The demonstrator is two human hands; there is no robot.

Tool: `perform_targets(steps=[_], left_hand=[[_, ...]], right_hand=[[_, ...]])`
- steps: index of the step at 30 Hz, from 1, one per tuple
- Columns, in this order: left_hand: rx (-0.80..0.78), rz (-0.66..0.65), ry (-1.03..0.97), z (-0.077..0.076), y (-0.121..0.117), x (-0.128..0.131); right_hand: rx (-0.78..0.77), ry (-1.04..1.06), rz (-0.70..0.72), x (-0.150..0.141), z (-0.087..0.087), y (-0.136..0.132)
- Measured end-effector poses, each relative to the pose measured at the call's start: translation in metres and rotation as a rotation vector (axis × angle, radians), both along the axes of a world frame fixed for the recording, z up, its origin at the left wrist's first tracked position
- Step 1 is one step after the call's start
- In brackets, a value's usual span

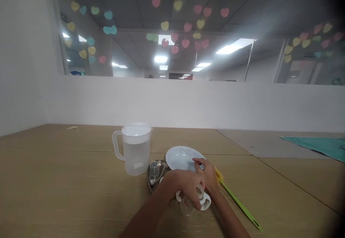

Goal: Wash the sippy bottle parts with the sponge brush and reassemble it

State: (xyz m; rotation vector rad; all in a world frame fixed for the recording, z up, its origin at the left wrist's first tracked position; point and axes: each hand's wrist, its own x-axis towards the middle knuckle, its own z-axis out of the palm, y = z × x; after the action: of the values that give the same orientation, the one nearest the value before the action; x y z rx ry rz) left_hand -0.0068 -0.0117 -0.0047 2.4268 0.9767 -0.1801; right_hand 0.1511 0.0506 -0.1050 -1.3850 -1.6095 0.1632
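My left hand (185, 185) is closed around a clear bottle (188, 209) with white side handles (206, 202). The bottle is tilted, and its open mouth shows beside my fingers. Just beyond it, my right hand (206, 171) pinches a thin, rod-like thing (187, 153) that reaches over a white plate (179, 159). Its exact kind is too fine to make out. To the left, partly covered by my left forearm, a round metal tray (148, 180) bears a clear cap (154, 169) and a small white piece with a tube (163, 168).
A translucent pitcher (136, 152) stands left of the tray. On the right lies a brush with a yellow head (219, 174) and a long green handle (241, 205). A teal cloth (320, 144) lies at the far right. A white wall (172, 101) bounds the table's back.
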Motion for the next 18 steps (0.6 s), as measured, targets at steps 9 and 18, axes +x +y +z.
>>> perform_targets(steps=[9, 18], left_hand=[[-0.066, -0.029, -0.005, -0.007, 0.022, -0.013], [0.089, 0.493, -0.118, -0.027, 0.058, -0.068]], right_hand=[[-0.007, 0.441, 0.047, 0.008, -0.003, 0.006], [0.076, 0.386, -0.043, 0.007, -0.005, 0.001]])
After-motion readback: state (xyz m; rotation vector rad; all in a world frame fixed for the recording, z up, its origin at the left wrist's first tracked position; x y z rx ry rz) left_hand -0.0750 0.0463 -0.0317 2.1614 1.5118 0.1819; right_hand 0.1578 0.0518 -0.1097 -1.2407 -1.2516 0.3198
